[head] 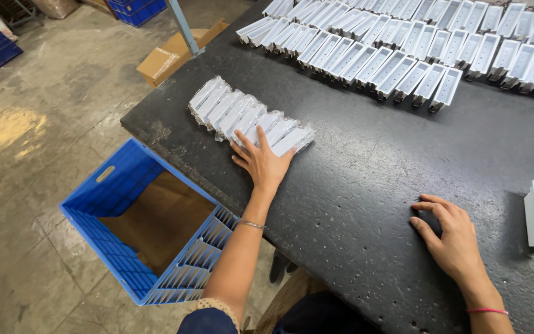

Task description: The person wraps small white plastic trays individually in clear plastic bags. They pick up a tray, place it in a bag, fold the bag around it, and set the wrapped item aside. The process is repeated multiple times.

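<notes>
The left hand lies open, flat against the near-right end of the wrapped row, whose long axis runs far-left; the right hand, loosely curled and empty, rests well apart on the table

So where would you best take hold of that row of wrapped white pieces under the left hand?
Probably by its two ends, squeezing inward: the wrapped row lies flat on the dark table as a loose line of narrow pieces, so end pressure would keep them together. The left hand already rests on the near end; the far end is free.
</notes>
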